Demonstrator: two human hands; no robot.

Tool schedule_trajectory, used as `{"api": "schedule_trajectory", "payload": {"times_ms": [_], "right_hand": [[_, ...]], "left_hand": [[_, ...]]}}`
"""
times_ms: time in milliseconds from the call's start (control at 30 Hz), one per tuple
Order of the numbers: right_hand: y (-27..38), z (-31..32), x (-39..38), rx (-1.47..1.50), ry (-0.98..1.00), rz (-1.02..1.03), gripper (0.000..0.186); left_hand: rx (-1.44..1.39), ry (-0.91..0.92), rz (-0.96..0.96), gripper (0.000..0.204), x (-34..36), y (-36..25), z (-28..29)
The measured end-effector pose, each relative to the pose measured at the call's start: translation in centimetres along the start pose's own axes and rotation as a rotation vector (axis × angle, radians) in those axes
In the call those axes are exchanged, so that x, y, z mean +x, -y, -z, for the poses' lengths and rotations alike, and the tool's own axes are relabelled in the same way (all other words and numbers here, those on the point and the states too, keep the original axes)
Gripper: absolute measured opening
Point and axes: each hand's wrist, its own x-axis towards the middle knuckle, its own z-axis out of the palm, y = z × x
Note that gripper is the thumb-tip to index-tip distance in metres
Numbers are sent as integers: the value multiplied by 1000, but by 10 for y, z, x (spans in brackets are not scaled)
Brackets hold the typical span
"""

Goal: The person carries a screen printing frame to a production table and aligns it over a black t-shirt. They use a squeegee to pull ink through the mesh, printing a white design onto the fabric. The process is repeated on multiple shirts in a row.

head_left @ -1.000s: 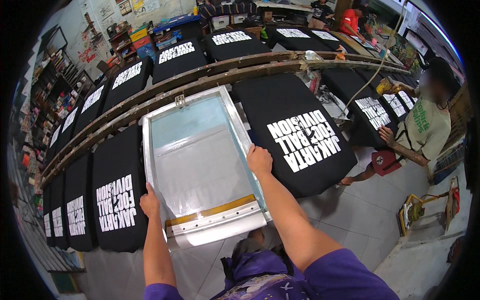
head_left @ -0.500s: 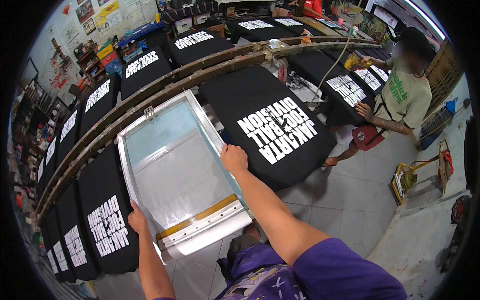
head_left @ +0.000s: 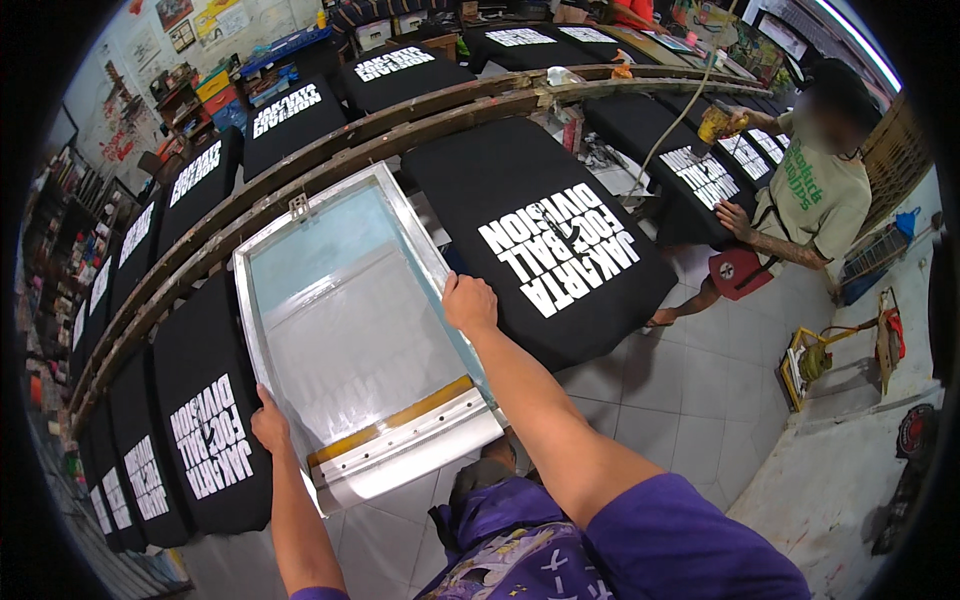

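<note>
Between my hands is a screen printing frame (head_left: 350, 310) with pale mesh and a silver metal rim. My left hand (head_left: 270, 422) grips its left rim near the lower corner. On the right rim, higher up, my right hand (head_left: 470, 302) is closed. A squeegee (head_left: 400, 440) with a metal holder and an amber blade lies across the frame's near end. To the right of the frame is a black shirt (head_left: 540, 240) with white block lettering, stretched flat on a board. Another printed black shirt (head_left: 210, 430) lies to the left. What lies under the frame is hidden.
Wooden rails (head_left: 340, 140) run behind the frame, with more printed shirts (head_left: 285, 122) beyond. At the right, a co-worker (head_left: 815, 190) holds a yellow tool (head_left: 715, 125) over a shirt. A hanging cable (head_left: 690, 100) drops near that shirt. Grey floor tiles (head_left: 650, 410) show below.
The view has tilted and shifted slightly. Both hands stay on the frame's rims, and its place among the shirts looks much the same. The co-worker's yellow tool has moved slightly.
</note>
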Motion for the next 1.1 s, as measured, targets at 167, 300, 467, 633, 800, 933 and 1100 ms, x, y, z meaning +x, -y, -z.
{"api": "schedule_trajectory", "payload": {"times_ms": [167,300,467,633,800,933,1100], "right_hand": [[-1,-1,-1,4,-2,-2,56],[1,-1,-3,5,9,-15,55],[-3,2,4,-16,-13,7,55],[2,-2,4,-79,-37,37,55],[-17,-12,19,-265,13,143,50],[-1,-4,1,-113,-8,25,58],[1,-2,-2,-110,-20,62,56]], "left_hand": [[-4,-2,15,96,-3,-2,3],[-2,-3,3,95,-3,1,6],[-20,-4,14,95,-8,-11,3],[-31,-16,51,94,-7,-7,4],[2,13,68,87,-3,-10,6],[-38,60,165,81,-12,-13,17],[-95,18,201,80,-27,-23,26]]}}
